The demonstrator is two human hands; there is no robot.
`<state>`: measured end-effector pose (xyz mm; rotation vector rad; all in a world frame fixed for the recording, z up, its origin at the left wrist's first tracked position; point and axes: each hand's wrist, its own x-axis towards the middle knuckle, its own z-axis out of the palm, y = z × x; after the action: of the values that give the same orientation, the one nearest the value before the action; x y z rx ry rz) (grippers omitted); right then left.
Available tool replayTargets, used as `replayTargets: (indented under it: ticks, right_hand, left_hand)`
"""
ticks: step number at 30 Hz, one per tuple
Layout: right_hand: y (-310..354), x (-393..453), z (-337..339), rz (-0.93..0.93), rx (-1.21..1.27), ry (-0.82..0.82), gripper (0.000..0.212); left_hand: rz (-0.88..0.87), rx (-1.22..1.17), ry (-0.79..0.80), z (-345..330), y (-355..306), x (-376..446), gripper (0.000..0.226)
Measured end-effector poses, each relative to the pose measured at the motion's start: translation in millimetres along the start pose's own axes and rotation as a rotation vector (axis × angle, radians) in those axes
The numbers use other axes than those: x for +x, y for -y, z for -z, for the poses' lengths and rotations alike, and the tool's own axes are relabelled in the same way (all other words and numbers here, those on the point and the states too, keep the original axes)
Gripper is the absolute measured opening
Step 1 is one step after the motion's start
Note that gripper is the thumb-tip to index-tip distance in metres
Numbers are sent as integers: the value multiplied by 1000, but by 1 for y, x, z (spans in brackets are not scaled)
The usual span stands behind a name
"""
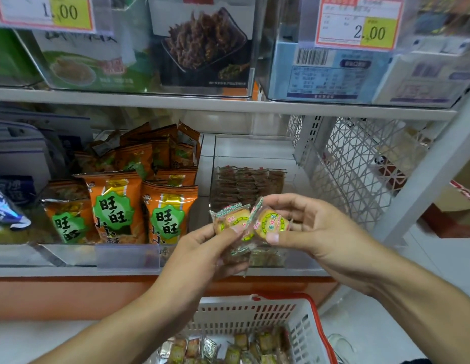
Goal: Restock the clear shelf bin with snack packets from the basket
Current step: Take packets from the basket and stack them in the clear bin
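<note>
I hold two small round snack packets in front of the clear shelf bin (302, 261), one in each hand. My left hand (202, 254) pinches the left packet (232, 219) between thumb and curled fingers (235, 230); its crinkly clear wrap shows a pale round biscuit with a yellow-green label, and a few more wrapped pieces are bunched in my palm below it. My right hand (318, 229) grips the right packet (270, 223), the thumb pressed on its lower edge and the other fingers curled behind. The two packets touch edge to edge, just in front of the bin's glossy front wall.

Inside the bin, behind my hands, lie flat rows of small brownish packets (248, 183) in clear film. Left of the bin stand puffy orange foil bags (115, 206) with green scalloped labels, in a neighbouring clear tray. Right of the bin is a white lattice panel (360, 166). Below the bin, under the orange shelf base, sits the white slotted plastic basket (244, 316) with a red rim, and more small square wrapped snacks (228, 350) lie in it. Above the bin, yellow price tags (360, 24) hang on the upper shelf.
</note>
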<state>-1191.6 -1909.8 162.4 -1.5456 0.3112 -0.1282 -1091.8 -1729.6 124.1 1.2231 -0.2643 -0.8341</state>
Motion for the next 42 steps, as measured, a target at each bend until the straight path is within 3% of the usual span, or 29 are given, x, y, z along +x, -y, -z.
replayTargets:
  ticks: [8, 15, 21, 23, 25, 27, 29, 35, 42]
  right_hand:
    - [-6, 2, 2, -114, 99, -23, 44]
    - [-3, -1, 2, -189, -27, 276, 34]
    - [9, 15, 15, -91, -55, 55, 46]
    - [13, 31, 24, 8, -323, -179, 46]
    - [8, 53, 35, 42, -800, -362, 48]
    - [-4, 80, 43, -46, -1082, -399, 51]
    - [-22, 105, 50, -156, -1151, -379, 58]
    - [-59, 153, 70, -290, -1036, -377, 63]
    - [-78, 176, 73, -263, -435, -474, 86]
  left_hand:
    - [-95, 229, 64, 1, 1, 1, 45]
    - [-39, 285, 191, -4, 3, 1, 45]
    - [-40, 143, 87, -7, -4, 12, 37]
    - [-22, 81, -24, -7, -5, 19, 29]
    - [-5, 68, -63, -11, -7, 24, 22]
    - [10, 69, -62, -17, -7, 27, 24]
    - [22, 81, -54, -21, -7, 30, 25]
    - [65, 87, -50, -22, -4, 34, 25]
    - [99, 38, -31, -16, -2, 38, 22]
